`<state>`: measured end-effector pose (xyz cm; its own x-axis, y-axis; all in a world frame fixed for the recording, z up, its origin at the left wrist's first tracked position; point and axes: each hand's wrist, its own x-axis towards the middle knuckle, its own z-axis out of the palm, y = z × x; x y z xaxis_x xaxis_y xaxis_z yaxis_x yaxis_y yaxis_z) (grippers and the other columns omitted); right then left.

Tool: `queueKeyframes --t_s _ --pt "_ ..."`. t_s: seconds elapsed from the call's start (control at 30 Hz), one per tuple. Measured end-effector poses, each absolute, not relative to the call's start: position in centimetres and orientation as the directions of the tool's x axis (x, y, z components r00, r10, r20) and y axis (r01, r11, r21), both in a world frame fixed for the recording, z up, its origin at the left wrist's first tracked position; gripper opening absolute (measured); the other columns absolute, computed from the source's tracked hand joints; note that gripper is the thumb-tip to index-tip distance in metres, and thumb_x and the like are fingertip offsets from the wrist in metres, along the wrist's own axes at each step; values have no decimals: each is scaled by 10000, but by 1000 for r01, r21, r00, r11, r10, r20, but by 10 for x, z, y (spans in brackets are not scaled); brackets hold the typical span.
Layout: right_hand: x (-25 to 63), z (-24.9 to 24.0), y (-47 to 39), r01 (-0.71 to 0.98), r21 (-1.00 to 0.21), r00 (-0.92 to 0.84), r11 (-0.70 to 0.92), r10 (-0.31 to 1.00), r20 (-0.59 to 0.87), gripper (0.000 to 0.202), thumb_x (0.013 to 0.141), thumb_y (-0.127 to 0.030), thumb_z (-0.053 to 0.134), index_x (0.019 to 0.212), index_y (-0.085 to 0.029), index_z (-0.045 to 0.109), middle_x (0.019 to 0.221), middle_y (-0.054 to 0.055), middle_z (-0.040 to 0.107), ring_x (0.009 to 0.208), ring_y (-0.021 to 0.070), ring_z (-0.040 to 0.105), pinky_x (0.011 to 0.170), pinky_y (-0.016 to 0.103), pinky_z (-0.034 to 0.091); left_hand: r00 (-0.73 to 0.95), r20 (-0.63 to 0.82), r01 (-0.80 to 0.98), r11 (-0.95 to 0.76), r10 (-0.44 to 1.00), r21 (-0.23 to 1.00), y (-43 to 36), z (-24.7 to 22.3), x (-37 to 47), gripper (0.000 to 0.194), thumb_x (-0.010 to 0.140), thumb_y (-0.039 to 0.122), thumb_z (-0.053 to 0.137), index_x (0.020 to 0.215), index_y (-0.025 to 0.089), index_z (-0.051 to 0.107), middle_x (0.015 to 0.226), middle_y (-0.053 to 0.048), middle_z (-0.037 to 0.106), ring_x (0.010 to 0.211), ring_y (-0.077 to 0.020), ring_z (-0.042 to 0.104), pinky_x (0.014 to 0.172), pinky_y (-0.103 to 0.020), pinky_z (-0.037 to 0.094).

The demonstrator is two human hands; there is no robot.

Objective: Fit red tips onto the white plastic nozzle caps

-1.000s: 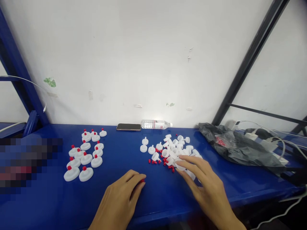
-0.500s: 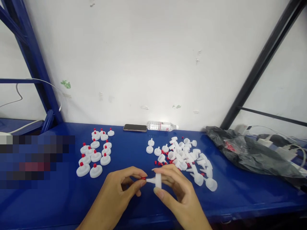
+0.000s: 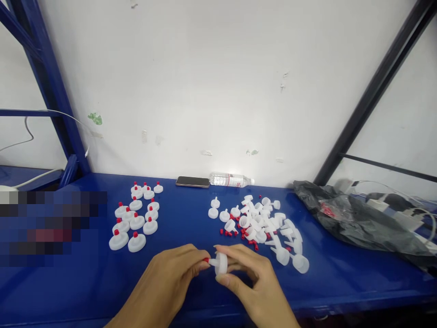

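- We see the right hand pinching a white cap by its disc, between thumb and fingers, with the cap's spout pointing left toward the other hand.
- The left hand is closed on a small red plug — held at the fingertips, right at the tip of the spout, touching it or just about.
- Both hands meet low over the front of the blue table, just in front of the loose pile.
- That pile of white caps lies right of centre, tumbled over one another; we cannot count them surely, but there are well over twenty.
- Loose red plugs are scattered along the pile's near left edge, more than a dozen, too small to count exactly.
- To the left stands a group of finished caps, each upright with a red tip — about thirteen.
- Against the wall lie one phone, face down, and one clear water bottle on its side; its label has a red mark, the writing too small for us to read.
- A dark plastic bag is crumpled at the right, with a red patch we cannot read.
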<state>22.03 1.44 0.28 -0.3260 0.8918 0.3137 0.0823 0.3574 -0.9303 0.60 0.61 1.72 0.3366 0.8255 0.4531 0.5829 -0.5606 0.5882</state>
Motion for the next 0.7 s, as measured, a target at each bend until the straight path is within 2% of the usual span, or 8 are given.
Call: queueKeyframes --t_s 0.1,0.27,0.4,0.57,0.7 --pt "221 2 14 95 -947 -345 307 902 258 336 867 -297 838 1199 -339 807 1048 16 802 888 192 780 843 259 611 413 569 602 -682 711 416 7 8 6 351 986 100 392 944 203 725 768 -14 722 623 -113 688 591 -177 484" --pt "220 1 13 34 -986 -383 162 914 137 347 840 -304 861 1184 -291 818 1062 43 838 997 276 799 910 329 610 449 592 625 -709 669 327 4 8 8 347 946 43 384 875 189 690 669 7 656 503 -101 615 510 -174 453" --pt "220 -2 14 61 -985 -377 160 918 126 369 842 -287 859 1207 -306 807 1008 16 852 985 285 802 890 327 607 437 608 632 -707 663 318 4 7 10 346 945 38 374 836 181 670 633 15 635 486 -98 603 511 -175 448" --pt "219 1 15 63 -990 -406 128 909 92 390 813 -374 883 1192 -305 817 973 7 854 987 307 794 833 305 591 441 601 621 -710 666 331 5 3 8 331 942 43 388 779 197 632 623 17 629 477 -99 565 488 -208 372" --pt "219 9 14 9 -997 -481 82 874 68 383 827 -441 861 1171 -274 829 988 32 847 1005 311 776 843 310 564 462 547 574 -706 698 416 1 7 5 347 972 55 387 816 209 656 660 9 646 531 -104 575 549 -216 386"
